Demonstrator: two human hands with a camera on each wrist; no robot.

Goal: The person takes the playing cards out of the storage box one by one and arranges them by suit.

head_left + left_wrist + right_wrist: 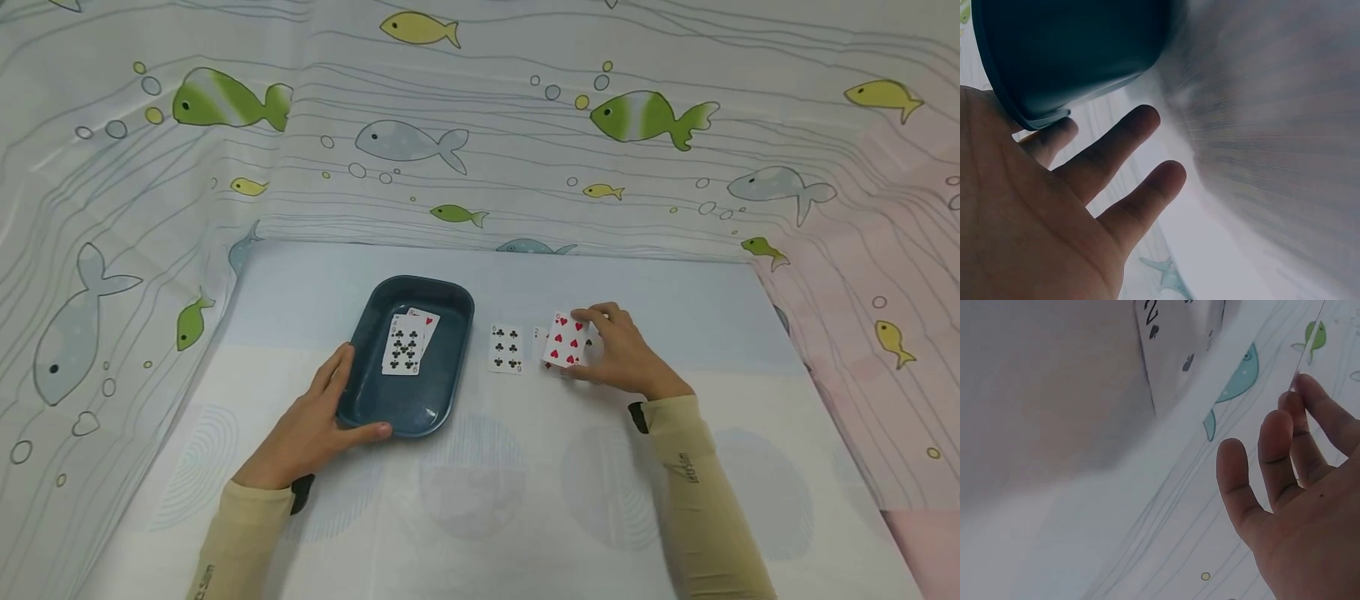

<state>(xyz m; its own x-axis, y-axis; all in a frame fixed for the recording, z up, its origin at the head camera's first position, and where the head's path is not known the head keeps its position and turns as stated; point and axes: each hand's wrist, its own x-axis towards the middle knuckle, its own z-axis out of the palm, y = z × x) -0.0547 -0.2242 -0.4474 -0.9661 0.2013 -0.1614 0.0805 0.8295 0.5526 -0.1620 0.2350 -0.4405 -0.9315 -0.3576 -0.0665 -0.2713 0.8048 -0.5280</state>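
My right hand (622, 354) pinches a six of hearts (564, 340) by its edges. In the right wrist view the card is a thin edge-on line at the fingertips (1291, 403). Beneath it in the head view, other cards are mostly hidden; a two of spades (1175, 356) shows in the right wrist view. A six of clubs (506, 348) lies face up to the left. My left hand (311, 421) rests against the near left corner of a dark blue tray (446, 392), fingers extended along its side, thumb at the front rim. A black nine (405, 350) lies over a red heart card (430, 325) inside.
A pale table (495, 492) with faint circle patterns spreads under everything. Fish-printed sheeting (517, 192) rises behind and along both sides of it.
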